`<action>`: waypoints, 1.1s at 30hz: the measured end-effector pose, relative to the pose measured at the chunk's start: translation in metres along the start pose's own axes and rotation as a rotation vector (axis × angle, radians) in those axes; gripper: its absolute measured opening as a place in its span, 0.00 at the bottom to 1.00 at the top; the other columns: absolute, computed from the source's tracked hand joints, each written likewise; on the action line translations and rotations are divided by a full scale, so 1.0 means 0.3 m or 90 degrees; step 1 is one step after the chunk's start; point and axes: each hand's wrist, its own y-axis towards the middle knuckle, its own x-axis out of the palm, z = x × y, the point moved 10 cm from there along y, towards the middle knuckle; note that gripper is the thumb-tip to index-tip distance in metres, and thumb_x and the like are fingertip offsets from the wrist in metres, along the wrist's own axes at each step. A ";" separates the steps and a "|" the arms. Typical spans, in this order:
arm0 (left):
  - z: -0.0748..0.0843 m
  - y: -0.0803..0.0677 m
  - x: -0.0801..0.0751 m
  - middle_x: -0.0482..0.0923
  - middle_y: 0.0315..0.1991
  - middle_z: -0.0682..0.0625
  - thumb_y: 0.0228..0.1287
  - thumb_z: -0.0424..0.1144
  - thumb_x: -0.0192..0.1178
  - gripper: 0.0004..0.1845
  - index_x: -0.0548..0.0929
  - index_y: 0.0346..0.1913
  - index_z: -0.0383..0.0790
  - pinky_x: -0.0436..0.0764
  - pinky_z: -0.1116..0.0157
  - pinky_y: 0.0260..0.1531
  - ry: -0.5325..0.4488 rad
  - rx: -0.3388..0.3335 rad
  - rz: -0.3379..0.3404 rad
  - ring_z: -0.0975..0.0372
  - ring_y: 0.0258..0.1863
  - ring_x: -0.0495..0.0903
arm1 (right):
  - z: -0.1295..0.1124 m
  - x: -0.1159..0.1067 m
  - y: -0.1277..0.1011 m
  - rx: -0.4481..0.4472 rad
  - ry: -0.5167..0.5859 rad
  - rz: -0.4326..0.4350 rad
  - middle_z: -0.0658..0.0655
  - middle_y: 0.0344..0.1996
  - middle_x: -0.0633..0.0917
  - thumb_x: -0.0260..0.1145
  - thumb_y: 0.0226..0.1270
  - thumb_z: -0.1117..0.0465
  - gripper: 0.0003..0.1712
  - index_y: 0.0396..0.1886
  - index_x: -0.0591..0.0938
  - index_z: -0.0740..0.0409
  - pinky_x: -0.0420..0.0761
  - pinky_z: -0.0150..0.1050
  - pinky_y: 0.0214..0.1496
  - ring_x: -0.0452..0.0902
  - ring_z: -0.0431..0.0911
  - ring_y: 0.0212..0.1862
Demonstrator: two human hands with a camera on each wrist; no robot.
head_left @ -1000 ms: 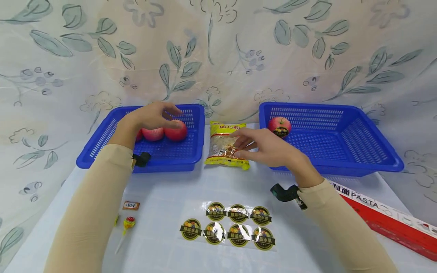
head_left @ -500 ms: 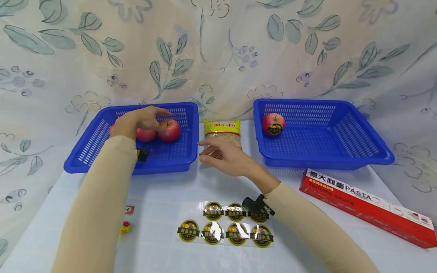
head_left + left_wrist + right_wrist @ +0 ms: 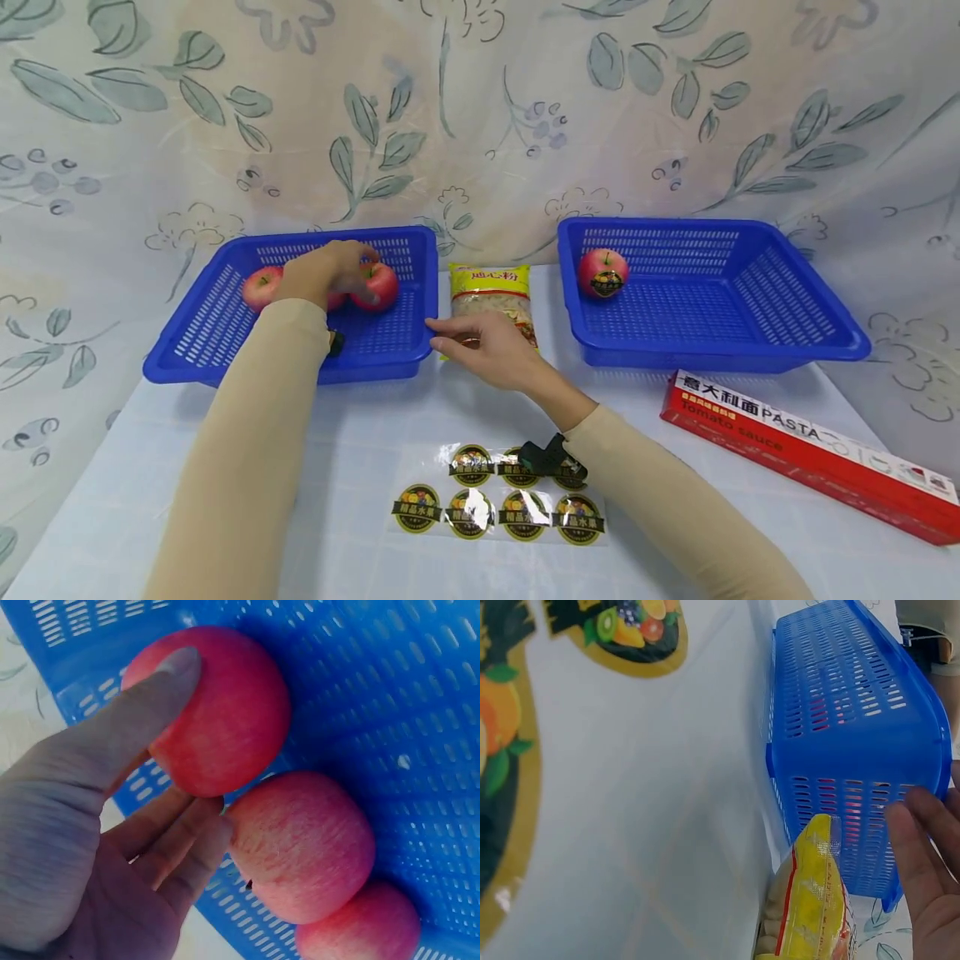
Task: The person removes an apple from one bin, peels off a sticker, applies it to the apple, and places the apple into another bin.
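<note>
- Two hands are at work: the left hand (image 3: 324,271), left of centre in the head view, is inside the left basket (image 3: 225,333), its thumb and fingers curled round the rightmost apple (image 3: 377,286); the left wrist view shows the thumb laid across the fruit and the fingers under it.
- Right hand (image 3: 480,346), at mid-frame, hovers with fingers relaxed and spread, holding nothing, its fingertips just beside the left basket's right-hand corner and over the lower end of the yellow packet (image 3: 491,296).
- Three apples lie in the left basket, none showing a sticker as far as can be seen: the gripped one, a middle apple (image 3: 304,847) touching it, and a third apple (image 3: 260,287) further left.
- One stickered apple (image 3: 602,272) sits in the upper-left corner of the right basket (image 3: 787,350), at the right of the frame, so by my reckoning one fruit is finished and three remain.
- Seven round labels are left on the sticker sheet (image 3: 498,504) at lower centre, with a gap at its upper left.
- Lower right lies a red pasta box (image 3: 810,454).
</note>
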 end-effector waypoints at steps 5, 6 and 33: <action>-0.009 -0.011 -0.007 0.60 0.75 0.31 0.60 0.54 0.73 0.45 0.66 0.77 0.46 0.59 0.24 0.63 0.031 0.035 0.023 0.30 0.71 0.60 | 0.013 0.036 -0.004 0.002 0.012 -0.012 0.56 0.56 0.87 0.66 0.75 0.59 0.19 0.61 0.84 0.61 0.86 0.32 0.48 0.86 0.41 0.52; -0.010 -0.016 -0.009 0.61 0.75 0.31 0.60 0.54 0.73 0.44 0.66 0.77 0.44 0.59 0.24 0.64 0.032 0.044 0.025 0.30 0.72 0.60 | 0.015 0.046 -0.005 0.002 0.017 -0.020 0.56 0.56 0.87 0.66 0.75 0.59 0.19 0.62 0.83 0.61 0.86 0.32 0.49 0.86 0.41 0.53; 0.338 -0.399 -0.064 0.79 0.60 0.50 0.48 0.53 0.81 0.44 0.72 0.67 0.46 0.83 0.51 0.56 -0.089 0.355 0.183 0.56 0.58 0.79 | -0.085 -0.180 -0.127 0.010 0.005 0.026 0.53 0.71 0.73 0.65 0.76 0.56 0.35 0.79 0.66 0.50 0.83 0.43 0.61 0.79 0.50 0.65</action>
